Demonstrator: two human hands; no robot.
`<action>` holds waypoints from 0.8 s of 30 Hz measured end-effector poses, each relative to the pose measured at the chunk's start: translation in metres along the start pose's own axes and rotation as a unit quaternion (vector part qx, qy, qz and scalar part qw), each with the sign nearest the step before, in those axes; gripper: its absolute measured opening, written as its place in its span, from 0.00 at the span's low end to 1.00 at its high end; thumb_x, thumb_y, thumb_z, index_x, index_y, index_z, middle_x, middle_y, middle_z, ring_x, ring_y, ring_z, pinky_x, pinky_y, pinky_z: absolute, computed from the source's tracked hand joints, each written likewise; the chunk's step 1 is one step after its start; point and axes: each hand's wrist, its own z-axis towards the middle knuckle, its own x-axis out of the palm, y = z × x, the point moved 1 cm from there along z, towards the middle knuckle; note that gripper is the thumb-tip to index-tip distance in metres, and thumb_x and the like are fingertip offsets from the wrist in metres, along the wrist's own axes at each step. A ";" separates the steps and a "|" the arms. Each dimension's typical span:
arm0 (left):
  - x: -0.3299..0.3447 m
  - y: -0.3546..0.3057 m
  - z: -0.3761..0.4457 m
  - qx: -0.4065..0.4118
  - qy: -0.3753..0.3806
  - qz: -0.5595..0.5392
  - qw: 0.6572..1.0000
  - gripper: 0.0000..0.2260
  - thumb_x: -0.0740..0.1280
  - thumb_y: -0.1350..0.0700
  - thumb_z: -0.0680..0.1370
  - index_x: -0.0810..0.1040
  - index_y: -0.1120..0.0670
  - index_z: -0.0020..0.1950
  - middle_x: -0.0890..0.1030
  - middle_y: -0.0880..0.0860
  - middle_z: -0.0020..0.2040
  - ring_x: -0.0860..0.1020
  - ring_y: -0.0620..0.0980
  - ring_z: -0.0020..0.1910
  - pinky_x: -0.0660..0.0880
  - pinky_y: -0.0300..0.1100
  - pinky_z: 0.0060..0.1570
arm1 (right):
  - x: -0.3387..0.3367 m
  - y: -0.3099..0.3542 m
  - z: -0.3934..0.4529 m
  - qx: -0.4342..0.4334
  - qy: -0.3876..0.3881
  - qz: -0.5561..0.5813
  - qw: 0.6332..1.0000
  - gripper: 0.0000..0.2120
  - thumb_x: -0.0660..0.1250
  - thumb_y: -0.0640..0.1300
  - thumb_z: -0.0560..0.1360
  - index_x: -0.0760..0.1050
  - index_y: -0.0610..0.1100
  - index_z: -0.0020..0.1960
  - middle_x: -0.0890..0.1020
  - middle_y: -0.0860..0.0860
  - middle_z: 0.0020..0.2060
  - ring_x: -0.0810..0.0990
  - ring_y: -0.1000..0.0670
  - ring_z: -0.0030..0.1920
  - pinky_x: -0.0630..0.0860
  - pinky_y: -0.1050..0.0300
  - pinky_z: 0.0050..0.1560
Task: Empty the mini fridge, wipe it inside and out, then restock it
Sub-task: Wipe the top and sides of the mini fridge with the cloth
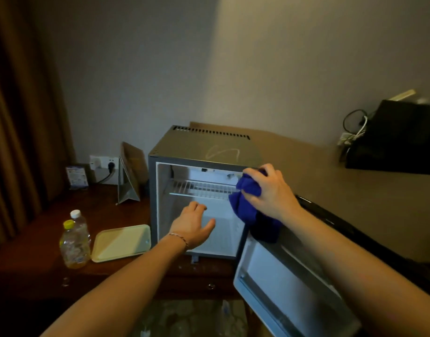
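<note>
**Wiping the fridge's front edge**

While my right hand (267, 190) grips the blue cloth (248, 203) bunched at the mini fridge (204, 147) on the desk (39, 239), my left hand (193, 226), fingers relaxed, reaches inside. I should steady the cabinet and wipe with firm strokes along the frame.

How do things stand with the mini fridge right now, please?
Right hand grips blue cloth at fridge opening. Left hand open, reaching inside. Door open, wire shelf bare. Nothing blocking.
</note>
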 end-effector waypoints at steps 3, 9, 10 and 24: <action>0.001 -0.054 0.001 0.017 -0.035 -0.011 0.999 0.26 0.59 0.39 0.80 0.68 0.53 0.72 0.69 0.51 0.69 0.70 0.51 0.67 0.73 0.50 0.62 | -0.042 -0.026 0.002 -0.012 -0.022 0.028 0.999 0.26 0.70 0.55 0.75 0.68 0.55 0.71 0.67 0.47 0.59 0.69 0.41 0.59 0.74 0.43 0.58; 0.025 -0.152 -0.018 0.036 -0.039 -0.030 0.998 0.27 0.58 0.37 0.80 0.69 0.55 0.71 0.70 0.54 0.66 0.72 0.53 0.64 0.73 0.51 0.61 | -0.107 -0.079 -0.003 -0.070 -0.049 0.072 0.994 0.26 0.70 0.57 0.74 0.69 0.56 0.70 0.68 0.49 0.56 0.73 0.42 0.56 0.76 0.43 0.56; 0.030 -0.168 -0.020 0.040 -0.043 -0.030 0.998 0.28 0.58 0.36 0.79 0.69 0.55 0.70 0.70 0.54 0.66 0.72 0.53 0.63 0.74 0.51 0.60 | -0.117 -0.088 -0.005 -0.075 -0.057 0.067 0.993 0.26 0.71 0.56 0.74 0.70 0.54 0.70 0.69 0.48 0.55 0.73 0.41 0.56 0.76 0.44 0.56; 0.066 -0.334 -0.028 0.043 -0.033 0.091 0.994 0.38 0.50 0.24 0.72 0.68 0.52 0.66 0.66 0.54 0.67 0.62 0.58 0.68 0.67 0.62 0.61 | -0.150 -0.225 -0.101 0.040 -0.020 -0.045 0.998 0.26 0.69 0.56 0.76 0.68 0.54 0.72 0.67 0.46 0.59 0.69 0.38 0.59 0.75 0.40 0.57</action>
